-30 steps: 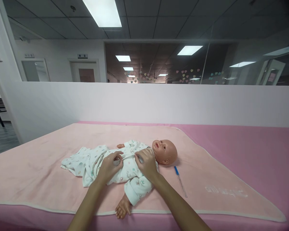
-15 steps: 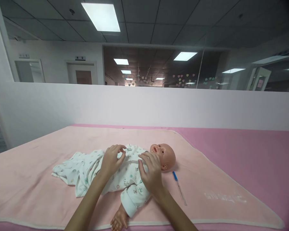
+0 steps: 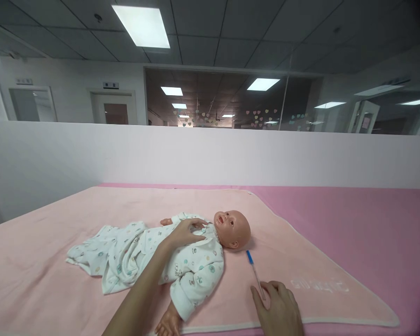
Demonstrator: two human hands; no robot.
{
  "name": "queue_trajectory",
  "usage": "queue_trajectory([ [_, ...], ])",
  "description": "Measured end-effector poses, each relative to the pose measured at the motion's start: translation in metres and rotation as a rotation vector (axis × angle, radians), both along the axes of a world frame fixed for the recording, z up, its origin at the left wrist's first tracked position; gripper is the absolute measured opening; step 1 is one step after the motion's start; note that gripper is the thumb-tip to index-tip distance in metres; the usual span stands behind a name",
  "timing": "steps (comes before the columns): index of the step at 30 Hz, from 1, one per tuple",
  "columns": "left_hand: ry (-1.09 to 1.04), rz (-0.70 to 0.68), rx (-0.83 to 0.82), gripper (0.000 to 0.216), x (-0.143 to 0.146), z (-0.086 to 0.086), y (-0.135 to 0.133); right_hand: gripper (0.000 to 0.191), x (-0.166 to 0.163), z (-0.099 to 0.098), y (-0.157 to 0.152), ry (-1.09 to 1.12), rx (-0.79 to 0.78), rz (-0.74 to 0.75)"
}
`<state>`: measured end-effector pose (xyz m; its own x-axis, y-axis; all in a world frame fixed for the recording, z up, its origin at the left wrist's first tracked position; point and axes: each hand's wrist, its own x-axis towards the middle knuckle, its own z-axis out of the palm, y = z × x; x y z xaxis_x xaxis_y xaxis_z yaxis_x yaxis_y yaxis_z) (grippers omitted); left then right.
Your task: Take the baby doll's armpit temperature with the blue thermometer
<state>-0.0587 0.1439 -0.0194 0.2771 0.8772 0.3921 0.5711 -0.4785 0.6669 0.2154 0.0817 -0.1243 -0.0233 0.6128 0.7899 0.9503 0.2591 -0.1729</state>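
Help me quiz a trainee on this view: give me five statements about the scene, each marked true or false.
1. The baby doll lies on a peach blanket. True.
2. The left hand is over the doll's feet. False: it is over the chest.
3. The right hand is at the clear end of the blue-capped tube. True.
4. The blue cap is the tube's end farther from the doll's head. False: it is the nearer end.
5. The doll's head is bare. True.

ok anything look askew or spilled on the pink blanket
Nothing looks spilled or damaged. The one oddity: the patterned outfit on the doll lies rumpled and rather flat toward the picture's left, with no feet showing.
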Motion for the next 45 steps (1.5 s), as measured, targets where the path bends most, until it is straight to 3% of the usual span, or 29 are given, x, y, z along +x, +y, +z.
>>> queue_trajectory([
  [5,0.123,0.113,0.142,0.024,0.007,0.002,-0.008,0.021,0.000,0.013,0.000,0.044,-0.208,-0.020],
  [9,0.158,0.284,0.264,0.028,0.012,-0.001,-0.009,0.021,0.003,0.043,-0.015,0.260,-0.356,-0.150],
  [12,0.107,0.362,0.261,0.039,0.010,-0.005,-0.005,0.025,0.006,0.071,-0.032,0.449,-0.428,-0.134],
  [17,-0.177,0.496,0.162,0.048,-0.003,-0.006,0.005,0.028,-0.021,0.124,-0.053,0.665,-0.295,0.114],
  [21,-0.400,0.475,0.039,0.053,-0.011,-0.004,0.007,0.026,-0.074,0.151,-0.026,0.658,-0.199,0.433],
  [23,-0.481,0.444,0.004,0.055,-0.011,-0.003,0.006,0.024,-0.103,0.153,0.003,0.568,-0.213,0.488],
  [28,-0.610,0.390,-0.028,0.053,-0.009,-0.002,0.003,0.019,-0.159,0.135,0.071,-0.011,-0.497,0.352],
  [30,-0.644,0.376,-0.055,0.051,-0.010,-0.003,0.002,0.020,-0.171,0.127,0.086,-0.099,-0.561,0.302],
  [38,-0.401,0.348,0.015,0.048,-0.009,-0.005,-0.001,0.023,-0.187,0.114,0.102,-0.228,-0.571,0.239],
  [45,-0.373,0.510,-0.091,0.051,-0.008,0.000,0.010,0.023,-0.190,0.114,0.105,-0.284,-0.535,0.229],
])
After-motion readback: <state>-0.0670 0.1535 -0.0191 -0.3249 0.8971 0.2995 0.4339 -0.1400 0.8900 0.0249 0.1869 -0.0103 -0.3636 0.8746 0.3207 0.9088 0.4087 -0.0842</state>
